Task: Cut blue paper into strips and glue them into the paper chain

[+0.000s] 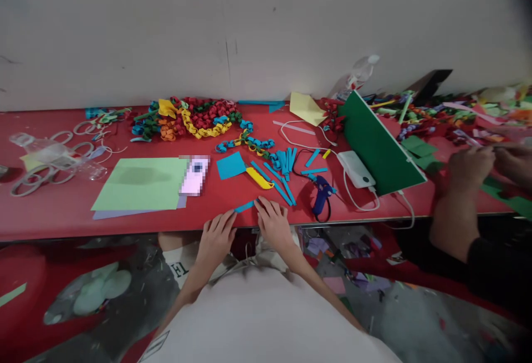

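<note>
A short blue paper strip (245, 206) stretches between my two hands at the front edge of the red table (145, 225). My left hand (218, 233) has its fingers closed on the strip's left end. At the right end, my right hand (274, 223) pinches the strip with its fingertips. Just beyond lie a yellow cutter (260, 178), a blue paper square (231, 165) and several loose blue strips (286, 162). A blue, yellow and green paper chain (249, 142) rests behind them.
Green paper (137, 184), a phone (195, 175), scissors (37, 180) and a bottle (62, 158) lie left. Rightward are a glue gun (321, 195), a white power box (356, 169), a leaning green board (378, 144) and another person's hands (471, 166).
</note>
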A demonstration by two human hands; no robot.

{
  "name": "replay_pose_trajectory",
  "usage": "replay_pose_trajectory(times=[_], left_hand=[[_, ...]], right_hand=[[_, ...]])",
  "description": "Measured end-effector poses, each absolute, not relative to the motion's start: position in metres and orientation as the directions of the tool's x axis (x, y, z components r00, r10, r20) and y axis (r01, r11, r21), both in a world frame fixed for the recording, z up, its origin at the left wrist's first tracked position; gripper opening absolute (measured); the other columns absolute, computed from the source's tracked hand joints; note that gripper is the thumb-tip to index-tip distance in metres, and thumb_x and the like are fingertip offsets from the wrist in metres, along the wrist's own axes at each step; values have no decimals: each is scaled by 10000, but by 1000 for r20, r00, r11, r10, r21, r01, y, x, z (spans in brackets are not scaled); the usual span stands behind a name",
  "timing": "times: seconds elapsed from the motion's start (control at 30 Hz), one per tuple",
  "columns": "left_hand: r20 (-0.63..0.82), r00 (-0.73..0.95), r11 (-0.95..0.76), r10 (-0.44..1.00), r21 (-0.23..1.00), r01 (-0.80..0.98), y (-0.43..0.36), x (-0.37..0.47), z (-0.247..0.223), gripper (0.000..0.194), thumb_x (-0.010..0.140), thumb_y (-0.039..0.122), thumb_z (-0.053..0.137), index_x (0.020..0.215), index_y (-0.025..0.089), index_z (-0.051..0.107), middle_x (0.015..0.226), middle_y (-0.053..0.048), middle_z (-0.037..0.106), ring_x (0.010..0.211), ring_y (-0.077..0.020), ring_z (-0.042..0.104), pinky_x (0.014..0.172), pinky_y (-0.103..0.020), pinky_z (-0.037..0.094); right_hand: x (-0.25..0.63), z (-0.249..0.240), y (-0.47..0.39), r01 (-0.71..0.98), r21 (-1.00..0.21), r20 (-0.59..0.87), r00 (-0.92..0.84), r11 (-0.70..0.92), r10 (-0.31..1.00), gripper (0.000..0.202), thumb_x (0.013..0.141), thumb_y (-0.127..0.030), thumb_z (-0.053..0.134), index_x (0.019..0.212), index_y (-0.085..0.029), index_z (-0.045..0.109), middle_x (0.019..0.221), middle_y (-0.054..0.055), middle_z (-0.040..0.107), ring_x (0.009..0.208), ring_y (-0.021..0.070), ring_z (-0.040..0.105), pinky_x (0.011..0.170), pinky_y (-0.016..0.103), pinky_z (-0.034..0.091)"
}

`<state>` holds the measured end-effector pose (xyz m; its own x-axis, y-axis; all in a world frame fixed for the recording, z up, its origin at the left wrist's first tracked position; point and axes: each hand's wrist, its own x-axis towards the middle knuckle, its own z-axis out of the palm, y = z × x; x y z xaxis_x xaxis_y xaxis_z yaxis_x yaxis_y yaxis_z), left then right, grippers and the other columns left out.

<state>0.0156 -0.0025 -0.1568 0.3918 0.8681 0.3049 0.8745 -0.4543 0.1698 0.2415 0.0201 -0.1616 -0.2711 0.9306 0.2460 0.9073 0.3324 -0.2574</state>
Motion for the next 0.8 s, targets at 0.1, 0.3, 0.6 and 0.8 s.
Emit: replay_pose_trajectory(times=[0.1,0.3,0.6,0.8], left_hand=[[283,357,-423,890,222,878,7,20,-152,385,1033,273,503,1407,232,585,1391,-107,656,1196,-297,612,964,-457,470],[196,325,-378,925,387,841,41,23,-141,264,1001,215,551,1248,206,644,1181,-103,676,1099,-270,606,932,-421,525],[184,340,-372,922,664,649,73,25,-108,93,983,254,618,949,196,682,919,-33,695,832,-172,663,750,-298,560],[346,170,-385,923,823,418,137,38,-38,265,1015,385,584,924,172,713,719,8,697,648,-107,666,603,-237,536]], right_hand=[[241,-159,20,907,-277,232,-256,316,939,425,1040,-216,419,1443,-208,555,1513,113,554,1258,288,502,975,472,398],[245,-147,36,872,-340,190,-302,352,934,332,1049,-285,474,1339,-207,617,1398,135,616,1187,288,538,922,439,391],[242,-124,69,687,-631,243,-266,360,933,165,1023,-246,551,979,-195,701,1075,89,703,1035,235,641,882,409,458],[261,-52,127,466,-819,326,-102,334,940,347,1009,-527,538,923,-211,655,824,13,693,737,136,638,656,316,533]])
